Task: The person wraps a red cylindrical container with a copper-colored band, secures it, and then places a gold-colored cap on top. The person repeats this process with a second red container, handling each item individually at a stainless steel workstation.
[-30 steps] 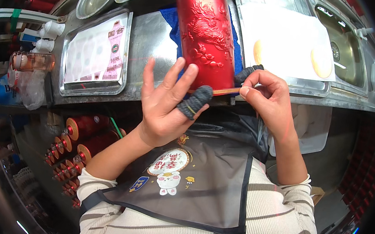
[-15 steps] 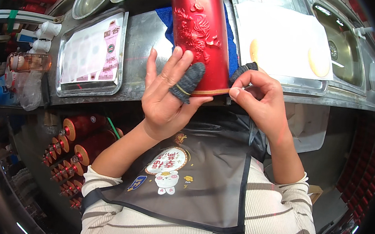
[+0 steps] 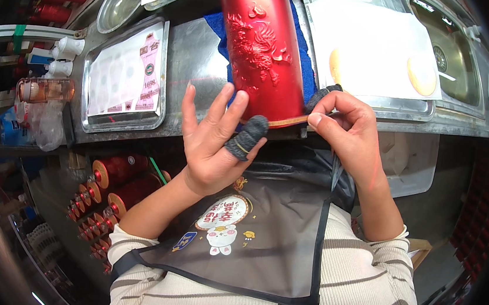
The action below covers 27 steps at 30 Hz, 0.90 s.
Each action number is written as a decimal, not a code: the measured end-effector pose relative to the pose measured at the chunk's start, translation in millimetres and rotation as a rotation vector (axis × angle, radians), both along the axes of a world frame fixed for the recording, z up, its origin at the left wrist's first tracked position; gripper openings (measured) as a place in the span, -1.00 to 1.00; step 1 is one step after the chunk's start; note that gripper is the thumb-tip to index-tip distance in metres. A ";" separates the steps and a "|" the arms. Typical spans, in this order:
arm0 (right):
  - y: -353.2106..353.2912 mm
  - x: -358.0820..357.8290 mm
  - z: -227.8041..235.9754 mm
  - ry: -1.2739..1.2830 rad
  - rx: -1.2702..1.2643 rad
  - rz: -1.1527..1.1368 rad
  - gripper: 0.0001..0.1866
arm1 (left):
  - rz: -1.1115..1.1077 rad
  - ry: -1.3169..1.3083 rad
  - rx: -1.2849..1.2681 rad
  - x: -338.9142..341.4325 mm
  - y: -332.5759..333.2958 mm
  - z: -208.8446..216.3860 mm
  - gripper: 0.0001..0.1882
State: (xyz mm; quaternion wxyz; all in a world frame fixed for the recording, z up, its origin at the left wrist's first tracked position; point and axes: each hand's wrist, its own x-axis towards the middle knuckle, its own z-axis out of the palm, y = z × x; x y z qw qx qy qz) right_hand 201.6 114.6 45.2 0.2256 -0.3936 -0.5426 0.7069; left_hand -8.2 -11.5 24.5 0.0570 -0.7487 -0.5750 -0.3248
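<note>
A red, shiny cylindrical bottle [image 3: 263,48] with a raised relief lies on a blue cloth [image 3: 307,64], its base end toward me. A narrow gold strip [image 3: 285,122] runs along the rim of that end. My right hand [image 3: 352,136] has thumb and index finger pinched at the strip's right end. On the left side of the base, my left hand [image 3: 208,161] is open, fingers spread. Its index finger wears a grey knitted finger cover [image 3: 247,140] beside the strip's left end; whether it touches the rim I cannot tell. The right hand has a similar grey cover [image 3: 321,96].
Left of the bottle, a metal tray [image 3: 165,80] holds printed paper sheets [image 3: 113,81]. To the right, a white sheet [image 3: 377,53] with yellowish ovals [image 3: 421,76] covers another tray [image 3: 404,111]. Several red bottles [image 3: 122,167] stand below the bench at left; a metal basin [image 3: 120,2] sits beyond.
My left hand has drawn down off the bottle's side, its fingers now spread farther from it. The right hand keeps its pinch at the rim; the whole view has shifted slightly.
</note>
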 end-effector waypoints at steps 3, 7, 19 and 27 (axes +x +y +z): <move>1.2 0.9 -1.6 -0.025 0.000 0.013 -0.90 | -0.013 0.060 0.022 6.4 11.1 6.9 -0.62; 0.4 -2.2 -2.4 -0.022 0.018 0.033 -0.93 | -0.041 0.150 0.039 14.2 26.6 18.0 -0.82; -20.0 -7.2 -8.2 -0.009 0.079 -0.096 -0.86 | 0.124 -0.299 -0.013 7.0 8.1 -9.4 -0.41; -39.0 -44.7 -11.8 -0.261 0.727 -0.159 -0.36 | 0.132 -0.259 -0.059 8.0 -20.1 -36.7 -0.49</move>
